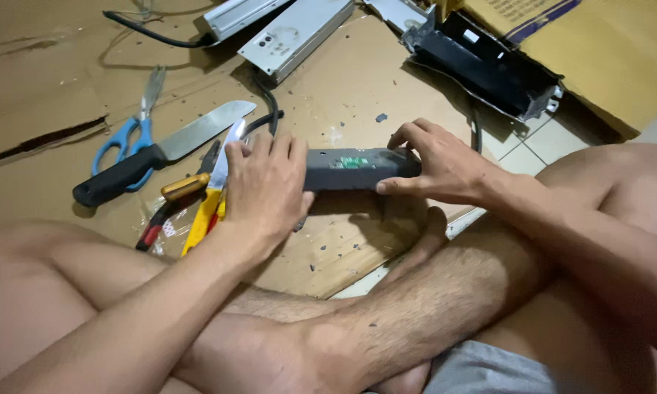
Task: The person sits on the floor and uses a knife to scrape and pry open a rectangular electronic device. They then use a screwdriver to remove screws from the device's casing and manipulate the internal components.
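A long dark grey box-shaped casing (354, 169) with a small green circuit part showing on top is held level above the cardboard. My left hand (265, 187) grips its left end, fingers wrapped over the top. My right hand (436, 166) holds its right end, thumb underneath and fingers curled over the far edge. My crossed legs fill the lower part of the view.
On the cardboard sheet (44, 87) to the left lie blue-handled scissors (133, 131), a large black-handled knife (160, 152), a yellow utility knife (206, 211) and red-handled pliers (153, 226). A grey metal unit (292, 33) with a black cable and an open black housing (485, 66) sit at the back.
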